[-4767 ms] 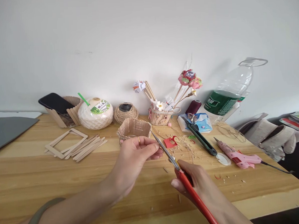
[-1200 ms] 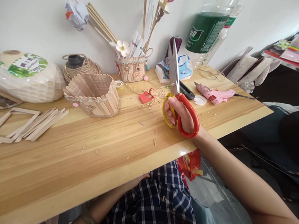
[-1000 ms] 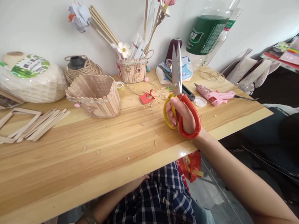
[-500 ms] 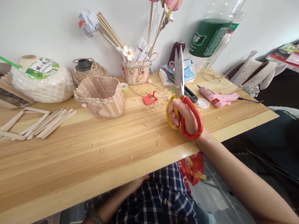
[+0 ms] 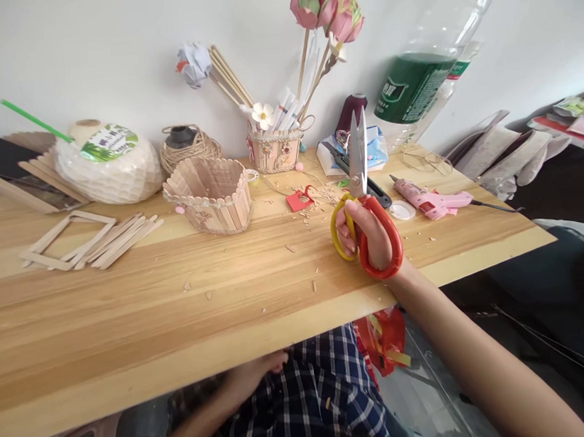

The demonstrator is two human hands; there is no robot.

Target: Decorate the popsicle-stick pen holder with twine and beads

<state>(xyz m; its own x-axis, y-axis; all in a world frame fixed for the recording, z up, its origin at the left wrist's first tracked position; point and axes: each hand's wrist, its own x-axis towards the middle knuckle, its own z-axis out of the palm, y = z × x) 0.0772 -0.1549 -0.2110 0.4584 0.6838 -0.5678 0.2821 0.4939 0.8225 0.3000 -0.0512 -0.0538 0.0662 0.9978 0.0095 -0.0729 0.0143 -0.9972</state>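
Observation:
My right hand is closed round the handles of a pair of scissors with one red and one yellow handle. The blades point up and stand slightly apart at the tips, with nothing between them. Below the table edge, my left hand lies on the checked shirt at my lap, its fingers curled and nothing visible in them. A red scrap with a cut curl lies left of the scissors among small wood chips. Behind the blades rests a black utility knife, partly hidden.
A craft-stick basket, loose sticks and a stick frame are on the left. Twine and a decorated holder stand behind. A pink glue gun, a white lid and a large bottle are right.
The view has shifted slightly left and up, so things sit lower and farther right. My left hand shows more beneath the table edge. The scissors stay upright in my right hand.

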